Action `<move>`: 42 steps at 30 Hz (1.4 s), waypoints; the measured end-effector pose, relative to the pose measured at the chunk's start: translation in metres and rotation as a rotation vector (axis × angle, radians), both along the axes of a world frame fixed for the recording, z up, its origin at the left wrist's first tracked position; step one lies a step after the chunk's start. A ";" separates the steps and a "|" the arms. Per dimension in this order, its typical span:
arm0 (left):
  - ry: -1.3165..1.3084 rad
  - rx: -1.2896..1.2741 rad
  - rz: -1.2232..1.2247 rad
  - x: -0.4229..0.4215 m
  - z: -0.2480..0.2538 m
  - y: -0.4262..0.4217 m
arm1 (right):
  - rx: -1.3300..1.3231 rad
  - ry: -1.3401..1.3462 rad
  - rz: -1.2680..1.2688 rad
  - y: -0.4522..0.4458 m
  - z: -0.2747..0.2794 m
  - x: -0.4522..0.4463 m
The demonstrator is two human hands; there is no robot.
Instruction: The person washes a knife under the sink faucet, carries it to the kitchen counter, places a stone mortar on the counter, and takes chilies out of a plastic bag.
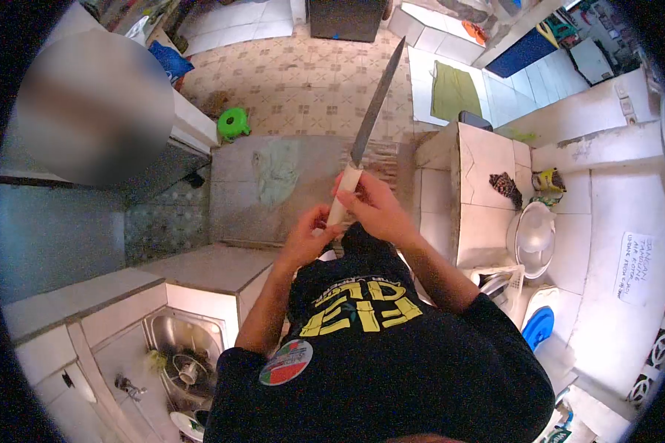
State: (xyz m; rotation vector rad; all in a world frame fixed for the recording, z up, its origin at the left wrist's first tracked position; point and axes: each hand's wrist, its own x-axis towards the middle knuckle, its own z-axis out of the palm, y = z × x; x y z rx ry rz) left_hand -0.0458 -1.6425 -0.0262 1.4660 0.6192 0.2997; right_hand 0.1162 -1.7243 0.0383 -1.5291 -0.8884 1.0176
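A long knife [377, 103] with a narrow dark-grey blade and a pale handle is held up in front of my body, its tip pointing up and away. My right hand [379, 207] is closed round the upper part of the handle, close to the blade. Lower down, my left hand [310, 236] has its curled fingers at the butt end of the same handle. Part of the handle is covered by my fingers.
At lower left is a steel sink [207, 332] with things in it, beside a tap [129, 387]. A tiled counter on the right carries a colander or bowl [533, 235] and a patterned cloth [505, 189]. A green round object [233, 124] sits on the floor. A blurred patch hides the upper left.
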 end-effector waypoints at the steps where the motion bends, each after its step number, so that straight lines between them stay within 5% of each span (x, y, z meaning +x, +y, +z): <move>1: -0.021 -0.024 -0.036 0.003 -0.005 0.011 | -0.035 -0.052 0.018 0.008 -0.001 0.005; 5: 0.102 0.035 -0.151 0.032 0.026 0.059 | -0.039 -0.025 0.133 0.044 0.004 0.040; 8: -0.053 0.173 -0.169 0.070 0.019 0.094 | -0.068 -0.081 0.158 0.080 -0.002 0.078; 18: -0.134 0.356 0.108 0.200 0.044 0.221 | 0.103 -0.075 0.268 0.250 0.006 0.207; 28: -0.099 0.353 0.103 0.253 0.019 0.377 | 0.193 0.079 0.300 0.411 0.010 0.260; 35: -0.236 0.227 -0.028 0.289 0.023 0.514 | 0.166 -0.180 0.260 0.526 0.009 0.287; 38: -0.218 0.130 -0.053 0.302 0.007 0.552 | -0.074 -0.260 0.225 0.568 0.003 0.298; 42: -0.061 0.067 -0.092 0.308 -0.009 0.612 | 0.048 -0.136 0.247 0.629 -0.011 0.308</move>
